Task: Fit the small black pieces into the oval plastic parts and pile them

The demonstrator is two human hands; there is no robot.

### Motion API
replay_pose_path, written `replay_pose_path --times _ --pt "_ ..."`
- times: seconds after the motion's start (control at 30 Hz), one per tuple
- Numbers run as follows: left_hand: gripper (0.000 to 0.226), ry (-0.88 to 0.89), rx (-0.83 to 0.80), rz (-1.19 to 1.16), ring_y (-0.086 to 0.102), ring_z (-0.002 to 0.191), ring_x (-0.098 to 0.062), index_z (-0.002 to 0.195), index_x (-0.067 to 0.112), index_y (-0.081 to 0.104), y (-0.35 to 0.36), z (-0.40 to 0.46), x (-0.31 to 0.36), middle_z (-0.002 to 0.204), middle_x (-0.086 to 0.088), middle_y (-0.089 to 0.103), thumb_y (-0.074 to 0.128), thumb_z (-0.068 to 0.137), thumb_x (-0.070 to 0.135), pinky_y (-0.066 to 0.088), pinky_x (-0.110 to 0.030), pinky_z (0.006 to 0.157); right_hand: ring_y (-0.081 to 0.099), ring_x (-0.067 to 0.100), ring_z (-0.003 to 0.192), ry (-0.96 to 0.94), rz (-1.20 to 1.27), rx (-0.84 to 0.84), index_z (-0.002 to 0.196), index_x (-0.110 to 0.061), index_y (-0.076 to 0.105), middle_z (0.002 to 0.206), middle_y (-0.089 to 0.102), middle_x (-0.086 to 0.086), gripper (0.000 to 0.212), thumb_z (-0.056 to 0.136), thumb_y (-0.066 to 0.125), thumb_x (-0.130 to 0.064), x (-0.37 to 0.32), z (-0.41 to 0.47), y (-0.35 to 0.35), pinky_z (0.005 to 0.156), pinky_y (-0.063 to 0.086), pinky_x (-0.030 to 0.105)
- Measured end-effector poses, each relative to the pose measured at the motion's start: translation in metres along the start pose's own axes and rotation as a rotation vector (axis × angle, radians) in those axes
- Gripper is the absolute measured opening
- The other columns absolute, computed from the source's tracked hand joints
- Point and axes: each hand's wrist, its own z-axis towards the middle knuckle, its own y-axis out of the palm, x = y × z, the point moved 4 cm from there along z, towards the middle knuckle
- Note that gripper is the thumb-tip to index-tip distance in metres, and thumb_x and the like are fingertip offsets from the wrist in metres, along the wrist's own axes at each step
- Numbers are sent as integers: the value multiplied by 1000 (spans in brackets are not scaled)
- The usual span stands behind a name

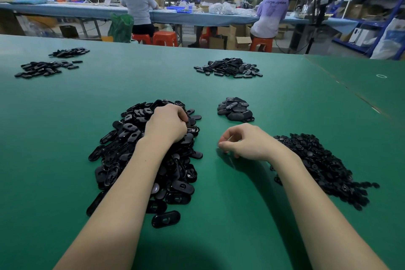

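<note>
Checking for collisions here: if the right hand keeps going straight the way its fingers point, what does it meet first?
The right hand points left, across bare green table. First in line would likely be the right edge of the big pile of oval parts, where the left hand rests, though depth is unclear.

The left hand (166, 124) buries its fingers (183, 116) in the oval parts (140, 151); the right hand's (245, 142) fingertips blur.

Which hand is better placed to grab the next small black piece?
Right. The right hand hovers over bare mat beside the small-piece heap; the left hand is buried in the oval-part pile.
</note>
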Motion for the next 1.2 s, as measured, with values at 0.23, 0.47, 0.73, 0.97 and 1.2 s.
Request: replay_pose_path --times 0.23,0.47,0.73,0.97,1.2 --pt "30 4 112 43 63 99 -26 97 28 71 -6 -2 1 104 -1 70 55 84 5 51 -35 86 63 4 59 -2 5 6 97 -25 74 92 78 -5 11 94 68 -34 1 0 0 70 49 19" --pt "36 31 11 52 61 103 -25 109 22 66 -3 1 2 113 -4 64 57 82 -1 52 -38 94 64 2 60 3 5 2 96 -27 73 91 77 -7 10 94 68 -35 0 -1 0 65 46 17" --pt "37 103 229 -257 65 96 -15 101 21 72 -19 1 11 104 4 70 55 78 -3 46 -22 85 64 1 59 3 16 -7 95 -27 73 91 78 -7 10 93 68 -36 2 0 -1 71 50 20" --pt "23 -90 -72 -1027 68 98 -15 90 18 72 3 -2 23 100 -2 73 78 79 -2 50 -24 92 61 7 58 -31 445 133 99 -25 74 87 78 -9 13 95 69 -36 1 -6 -15 57 45 20" --pt "21 -43 -202 -1100 67 89 -16 90 15 72 31 -18 56 100 -9 75 80 77 1 50 -22 90 55 7 56 -41 631 264 96 -22 76 82 77 -8 9 93 74 -30 9 -14 -39 54 41 16"
